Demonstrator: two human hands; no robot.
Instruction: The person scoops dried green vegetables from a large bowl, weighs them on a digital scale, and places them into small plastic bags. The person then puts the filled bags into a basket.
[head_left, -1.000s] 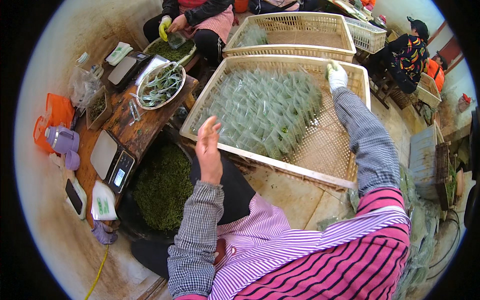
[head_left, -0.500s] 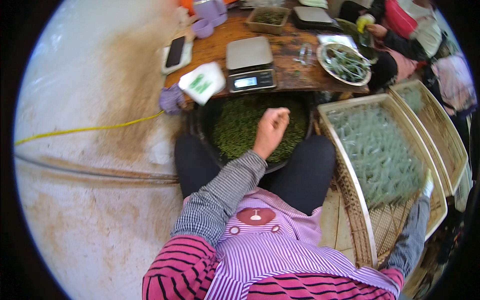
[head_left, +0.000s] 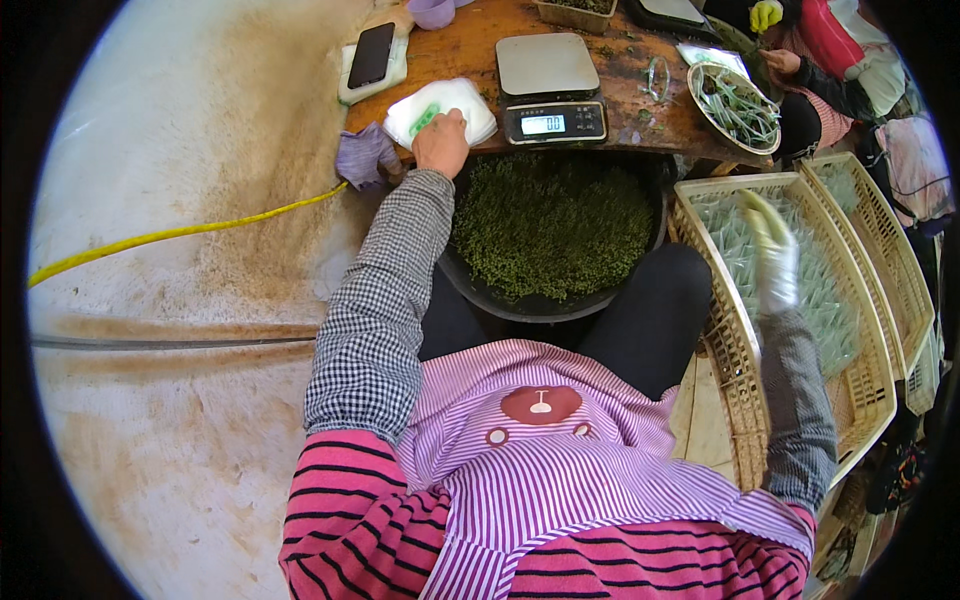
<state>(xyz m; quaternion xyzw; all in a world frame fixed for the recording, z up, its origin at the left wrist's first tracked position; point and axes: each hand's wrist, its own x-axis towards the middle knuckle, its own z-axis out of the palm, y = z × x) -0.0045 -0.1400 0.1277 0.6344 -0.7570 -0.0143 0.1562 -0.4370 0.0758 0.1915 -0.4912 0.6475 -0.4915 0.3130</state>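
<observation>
left hand [head_left: 442, 147] curled at white bags [head_left: 432, 99], grip hidden | right hand [head_left: 774, 255] blurred above crate [head_left: 733, 362], openness, hold unclear

Packing workshop, digital scale [head_left: 550, 88], bag-filled crate [head_left: 737, 395]

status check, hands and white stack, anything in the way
Left hand at white stack's near edge, grip unclear. Right hand gloved, blurred, over crate. Scale beside stack, not in the way.

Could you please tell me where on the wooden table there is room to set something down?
The wooden table shows bare wood between the purple cup, white bags and nearer scale; its right end, by the oval basket, is crowded.
</observation>
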